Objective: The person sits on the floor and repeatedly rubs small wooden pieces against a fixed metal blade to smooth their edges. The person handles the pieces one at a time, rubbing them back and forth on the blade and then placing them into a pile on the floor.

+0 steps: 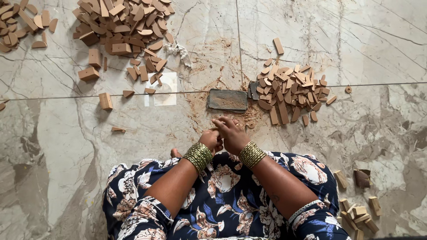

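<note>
Lap: dark blue floral dress [222, 209] fills the near edge; person seated on marble floor [66, 146].
Wrists: stack of gold bangles [199, 156] on left wrist, a like stack on right.
Left hand [211, 140]: fingers curled inward, pressed against right hand; what they grip is hidden, cannot tell.
Right hand [230, 132]: fingers bent and drawn together, tips pointing toward the floor ahead; any piece held is too small to make out.
Near right: few loose wooden blocks [358, 213] and a brown scrap beside the knee.
Just ahead of hands: flat dark rectangular sanding pad [227, 99] lying on floor, brown sawdust [209, 80] scattered around it.
Right of pad: small pile of wooden pieces [291, 91], strips and rounded tabs, touching one another.
Far left: large heap of wooden pieces [124, 24], blocks and half-rounds; stray blocks trail toward the person.
Far corner left: smaller cluster of rounded pieces [22, 22].
</note>
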Available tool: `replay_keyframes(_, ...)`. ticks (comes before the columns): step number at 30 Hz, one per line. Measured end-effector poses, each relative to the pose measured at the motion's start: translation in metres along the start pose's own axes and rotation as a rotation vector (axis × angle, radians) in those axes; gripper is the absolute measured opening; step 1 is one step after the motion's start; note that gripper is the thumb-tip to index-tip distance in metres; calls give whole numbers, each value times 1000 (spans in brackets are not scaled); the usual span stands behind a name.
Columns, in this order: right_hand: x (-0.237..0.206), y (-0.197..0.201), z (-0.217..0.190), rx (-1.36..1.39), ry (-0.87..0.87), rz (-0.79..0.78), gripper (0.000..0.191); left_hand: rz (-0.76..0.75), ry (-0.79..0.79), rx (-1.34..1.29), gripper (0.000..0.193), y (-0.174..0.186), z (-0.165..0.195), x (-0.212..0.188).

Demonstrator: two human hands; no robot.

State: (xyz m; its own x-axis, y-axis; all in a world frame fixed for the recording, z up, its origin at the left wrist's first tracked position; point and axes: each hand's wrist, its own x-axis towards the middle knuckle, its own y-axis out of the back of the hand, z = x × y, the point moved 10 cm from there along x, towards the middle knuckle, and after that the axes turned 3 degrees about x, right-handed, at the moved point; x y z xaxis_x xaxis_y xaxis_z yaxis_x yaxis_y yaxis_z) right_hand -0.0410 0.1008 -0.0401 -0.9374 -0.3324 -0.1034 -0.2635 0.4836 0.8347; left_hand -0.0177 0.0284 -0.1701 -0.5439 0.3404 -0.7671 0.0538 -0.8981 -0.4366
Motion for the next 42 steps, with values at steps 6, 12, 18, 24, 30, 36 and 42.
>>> replay_keyframes(6, 6, -4, 58, 255, -207, -15, 43, -178, -8, -10, 22, -17, -5, -3)
replay_keyframes(12, 6, 20, 43, 246, -67, 273, 53, 57, -24, -193, 24, 13, 7, 2)
replay_keyframes(18, 3, 0, 16, 101, -111, -87, 55, -31, -22, 52, 21, 0, -5, 7)
replay_keyframes(24, 3, 16, 7, 150, -77, -95, 70, -238, -197, 397, 29, -17, 8, 10)
replay_keyframes(30, 6, 14, 36, 73, -259, -78, 67, -210, -370, 481, 19, -22, 15, 5)
replay_keyframes(36, 8, 32, 51, 229, -298, 119, 77, -43, -277, 176, 16, -5, 13, 9)
replay_keyframes(42, 2, 12, -5, 38, -68, -86, 72, 1, -437, 432, 20, -5, 29, -10)
